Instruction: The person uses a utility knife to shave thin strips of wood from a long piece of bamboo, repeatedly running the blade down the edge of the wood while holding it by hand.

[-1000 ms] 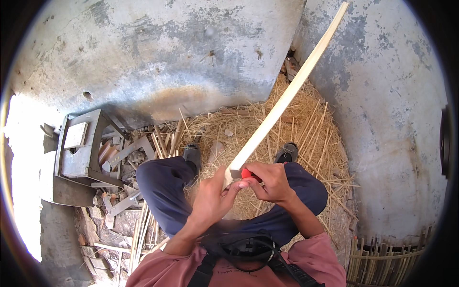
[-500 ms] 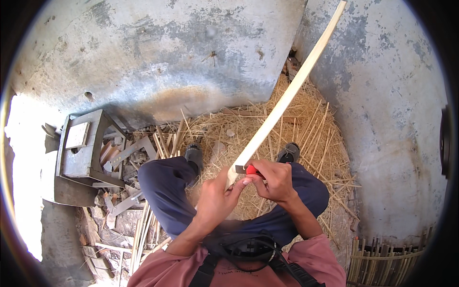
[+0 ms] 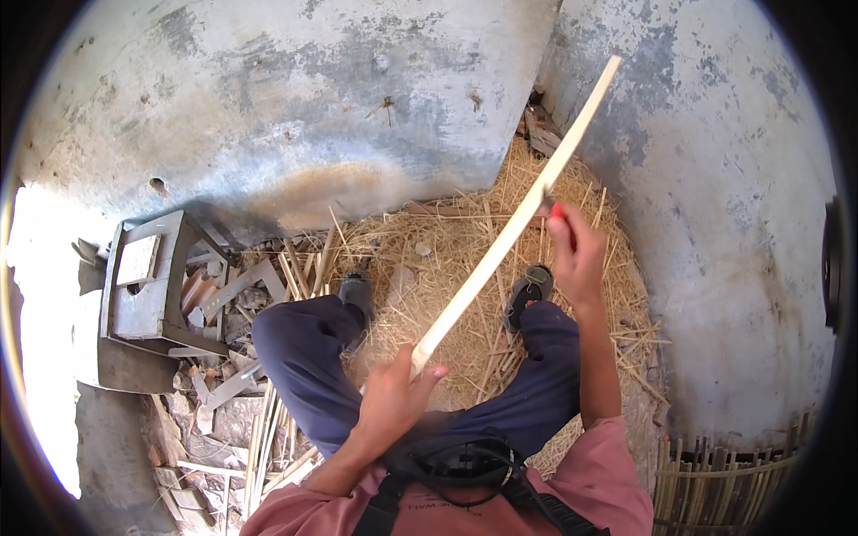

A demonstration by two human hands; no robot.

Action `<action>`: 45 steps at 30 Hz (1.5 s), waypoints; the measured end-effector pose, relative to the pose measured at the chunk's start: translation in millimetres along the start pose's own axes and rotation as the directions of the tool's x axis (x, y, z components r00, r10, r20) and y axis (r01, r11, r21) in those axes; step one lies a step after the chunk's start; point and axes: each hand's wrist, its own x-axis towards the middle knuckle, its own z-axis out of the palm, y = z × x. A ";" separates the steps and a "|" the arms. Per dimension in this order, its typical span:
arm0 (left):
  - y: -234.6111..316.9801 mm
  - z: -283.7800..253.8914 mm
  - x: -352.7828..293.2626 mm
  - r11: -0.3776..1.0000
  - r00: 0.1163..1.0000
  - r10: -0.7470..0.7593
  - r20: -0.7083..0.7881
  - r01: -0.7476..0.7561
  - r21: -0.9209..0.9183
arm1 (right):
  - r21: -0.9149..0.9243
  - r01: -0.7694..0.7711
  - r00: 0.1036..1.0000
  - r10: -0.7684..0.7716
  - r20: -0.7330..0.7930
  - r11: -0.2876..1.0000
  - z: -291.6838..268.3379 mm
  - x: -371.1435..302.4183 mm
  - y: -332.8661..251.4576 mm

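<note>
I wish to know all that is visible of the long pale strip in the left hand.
The strip is long, narrow and cream-coloured, apparently wood or bamboo, with a plain face. It slants up and rightward, looking slightly curved, though this view bends edges. The left hand grips its lower end, partly hiding it; the free far end shows in front of the wall. A red-handled tool in the right hand is at its right edge; contact is unclear.
</note>
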 end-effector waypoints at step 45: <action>31.7 -26.3 28.5 0.985 0.998 0.069 0.001 -0.068 -0.161 | 0.284 0.269 0.894 -0.348 0.283 0.920 49.1 -75.0 -80.3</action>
